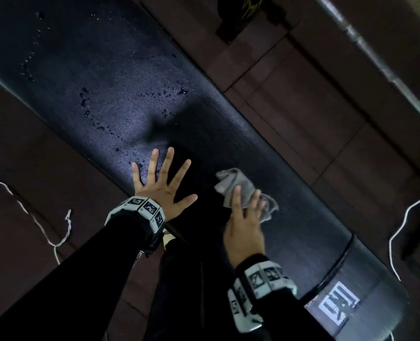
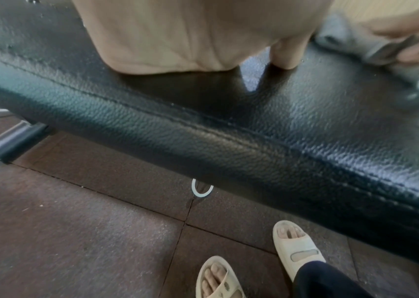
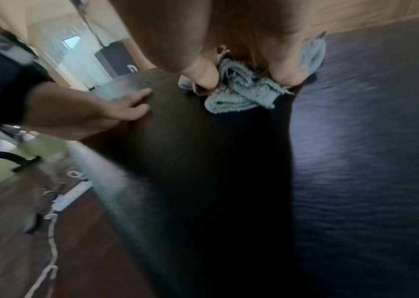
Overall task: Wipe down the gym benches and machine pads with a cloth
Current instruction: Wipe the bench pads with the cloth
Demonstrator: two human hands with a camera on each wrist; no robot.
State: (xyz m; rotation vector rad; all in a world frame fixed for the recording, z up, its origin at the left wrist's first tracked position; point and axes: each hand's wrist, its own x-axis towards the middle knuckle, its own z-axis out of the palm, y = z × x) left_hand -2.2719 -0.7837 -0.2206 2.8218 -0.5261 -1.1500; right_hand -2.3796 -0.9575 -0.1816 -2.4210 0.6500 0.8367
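Note:
A long black padded bench runs diagonally through the head view, with water droplets scattered on its far half. My left hand lies flat on the pad near its left edge, fingers spread and straight; the left wrist view shows its palm resting on the bench. Just to the right, my right hand presses a crumpled grey cloth onto the pad. In the right wrist view the cloth bunches between thumb and fingers of that hand.
Brown rubber floor tiles surround the bench. A white cord trails on the floor at left and another at right. A metal bar crosses the upper right. My sandalled feet stand beside the bench.

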